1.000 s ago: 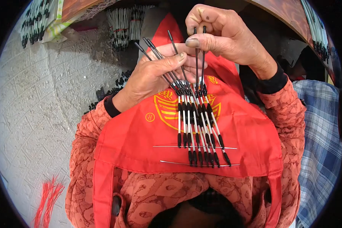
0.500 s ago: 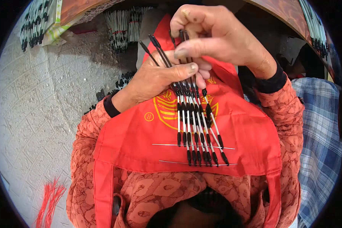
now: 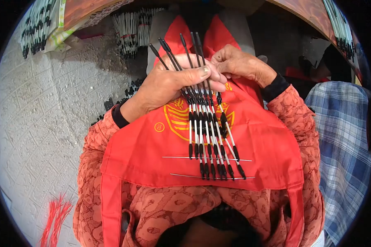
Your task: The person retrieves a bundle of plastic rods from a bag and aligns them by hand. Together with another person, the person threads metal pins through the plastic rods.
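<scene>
My left hand (image 3: 175, 80) is closed around the upper part of several black-and-white linked rods (image 3: 200, 119), its thumb pressed across them. Their black tips stick up above the fingers. The linked rods fan down over a red apron (image 3: 140, 144) with yellow print. Two thin metal wires, an upper one (image 3: 177, 157) and a lower one (image 3: 181, 175), pass through the lower black ends. Close to the left fingertips is my right hand (image 3: 241, 66), fingers curled and pressed together beside the rightmost rod. What those fingers hold, if anything, is hidden.
Bundles of black-and-white rods (image 3: 127, 33) stand at the upper left, with more (image 3: 37, 29) at the far left and on the wooden table's right side (image 3: 340, 33). Red ties (image 3: 55, 220) lie on the floor. Blue checked cloth (image 3: 338, 144) is at the right.
My right hand has left the black rod tips and moved down and right, beside the left fingertips. The left hand keeps its hold, and the rods have shifted slightly left.
</scene>
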The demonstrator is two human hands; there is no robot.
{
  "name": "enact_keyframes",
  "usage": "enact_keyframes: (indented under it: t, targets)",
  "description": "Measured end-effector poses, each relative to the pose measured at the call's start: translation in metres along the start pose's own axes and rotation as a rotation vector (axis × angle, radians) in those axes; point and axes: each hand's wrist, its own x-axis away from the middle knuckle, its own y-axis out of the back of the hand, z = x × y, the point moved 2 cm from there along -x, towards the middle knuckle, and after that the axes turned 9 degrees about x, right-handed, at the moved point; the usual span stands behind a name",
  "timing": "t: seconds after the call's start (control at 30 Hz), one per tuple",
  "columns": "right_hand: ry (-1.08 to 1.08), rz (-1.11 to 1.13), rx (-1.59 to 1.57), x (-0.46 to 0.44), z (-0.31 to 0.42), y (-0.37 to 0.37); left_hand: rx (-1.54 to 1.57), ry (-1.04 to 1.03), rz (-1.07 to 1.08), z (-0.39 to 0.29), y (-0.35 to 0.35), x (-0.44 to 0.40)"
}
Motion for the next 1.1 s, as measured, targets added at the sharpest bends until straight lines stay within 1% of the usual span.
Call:
enact_keyframes:
  t: [0.1,0.13,0.2,0.23,0.33,0.37,0.5,0.63,0.7,0.8,0.87,0.93,1.1]
  targets:
    - [-0.005,-0.032,-0.215,-0.001,-0.002,0.002,0.018,-0.005,-0.042,0.001,-0.002,0.002]
    - [0.016,-0.090,-0.233,0.001,0.002,0.004,0.020,-0.009,-0.061,0.001,-0.002,0.002]
    - [0.059,-0.208,-0.264,0.010,0.018,0.010,0.022,0.001,-0.031,0.000,0.001,0.001]
    - [0.143,-0.221,-0.301,0.017,0.029,0.013,0.024,0.006,-0.017,0.000,0.003,0.001]
    - [0.305,-0.404,-0.222,0.036,0.057,0.018,0.035,-0.009,-0.044,0.002,0.004,0.000]
    - [0.338,-0.414,-0.121,0.045,0.069,0.018,0.040,-0.006,-0.038,0.003,0.006,0.000]
    - [0.400,-0.404,0.008,0.058,0.094,0.008,0.032,0.003,-0.020,0.004,0.008,0.000]
    - [0.425,-0.381,0.026,0.053,0.096,0.004,0.038,-0.010,0.030,0.002,0.001,0.001]
    - [0.479,-0.378,0.023,0.049,0.094,0.003,-0.011,-0.015,0.053,0.006,0.004,-0.001]
    - [0.489,-0.346,-0.028,0.054,0.100,0.002,-0.131,0.015,0.098,0.000,0.001,0.000]
    - [0.454,-0.325,0.017,0.064,0.109,0.004,-0.160,0.010,0.124,-0.002,-0.003,-0.001]
    - [0.548,-0.338,-0.040,0.064,0.107,-0.001,-0.229,0.028,0.206,-0.003,-0.006,-0.006]
    - [0.622,-0.397,0.084,0.072,0.110,-0.008,-0.110,0.057,0.322,-0.002,-0.013,-0.010]
